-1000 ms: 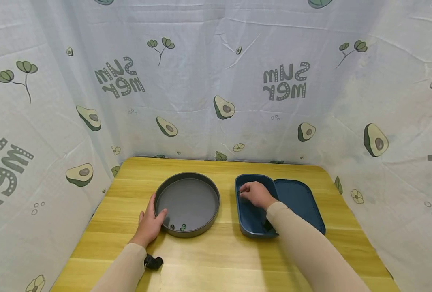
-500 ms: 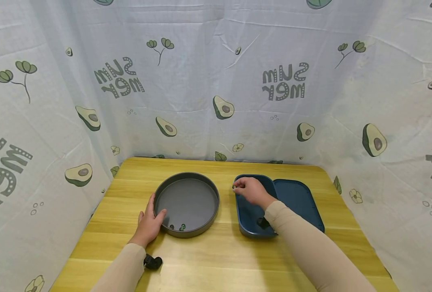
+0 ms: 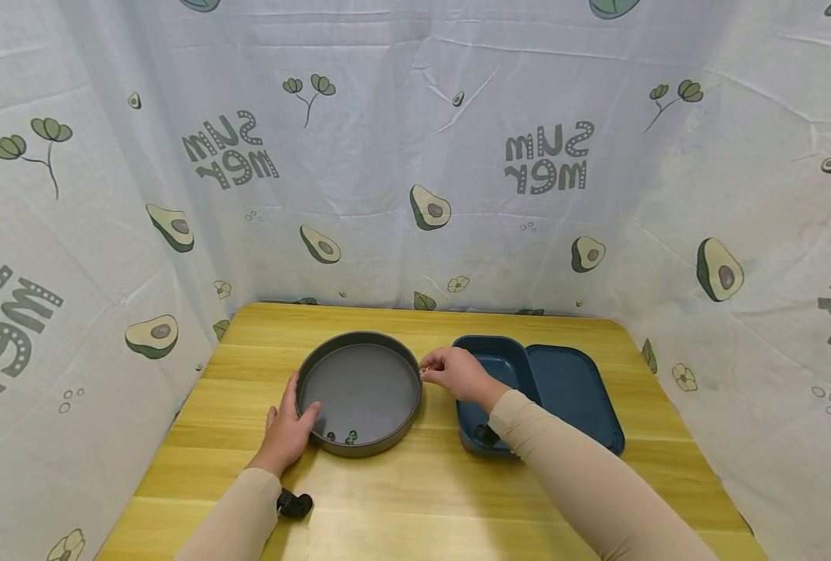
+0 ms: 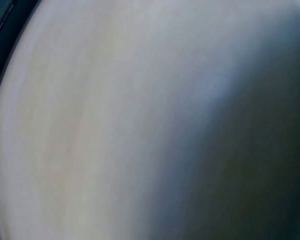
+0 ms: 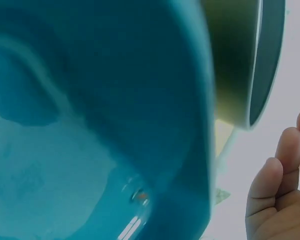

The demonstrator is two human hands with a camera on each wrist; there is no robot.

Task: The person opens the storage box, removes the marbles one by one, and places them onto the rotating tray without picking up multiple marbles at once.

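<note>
On the left of the table is a round grey cake pan (image 3: 359,382), with several small glass marbles (image 3: 351,437) at its near edge. My left hand (image 3: 291,425) holds the pan's left side, thumb over the rim and fingers along the outside. At the pan's right rim, my right hand (image 3: 461,376) pinches a small marble (image 3: 424,372) between thumb and fingertips. Below its wrist stands a deep blue rectangular container (image 3: 503,358). Another marble (image 5: 140,196) appears in a corner of that container in the right wrist view. The left wrist view is only a pale blur.
A flat dark blue lid (image 3: 573,393) lies against the container's right side. The black wrist camera (image 3: 294,504) sits beside the left sleeve. A printed cloth (image 3: 387,156) hangs behind and around the wooden table (image 3: 387,514).
My right hand has come up out of the blue container with the marble and moved left to the pan's rim. The left hand and the pan have stayed in place.
</note>
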